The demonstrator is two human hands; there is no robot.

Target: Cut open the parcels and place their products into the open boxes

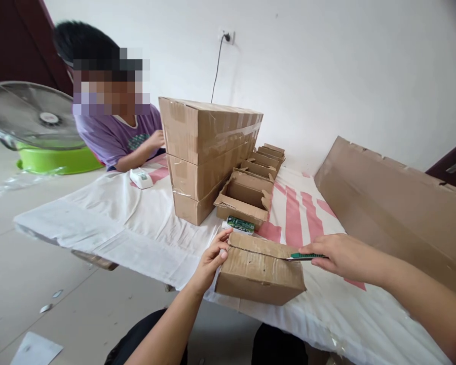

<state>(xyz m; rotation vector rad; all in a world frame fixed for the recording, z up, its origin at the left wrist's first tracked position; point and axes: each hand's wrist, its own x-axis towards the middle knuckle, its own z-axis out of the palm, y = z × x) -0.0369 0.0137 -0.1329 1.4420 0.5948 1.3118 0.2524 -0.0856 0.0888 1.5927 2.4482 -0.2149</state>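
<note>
A taped cardboard box (260, 268) lies at the table's near edge, with a slit along the seam of its top. My left hand (212, 261) grips the box at its left end, fingers and thumb against the side and corner. In my right hand (332, 253) is a green utility knife (304, 256), its tip touching the seam toward the box's right side. The fingers are closed around the knife's handle. Just behind the box lies a small green and white pack (240, 225); its kind is unclear.
Stacked taped cartons (184, 165) stand left of a row of open cardboard boxes (247, 197). A person (114, 137) sits across the table behind the stack. A white device (141, 178) rests on the cloth (110, 213). A large cardboard sheet (391, 208) leans at right.
</note>
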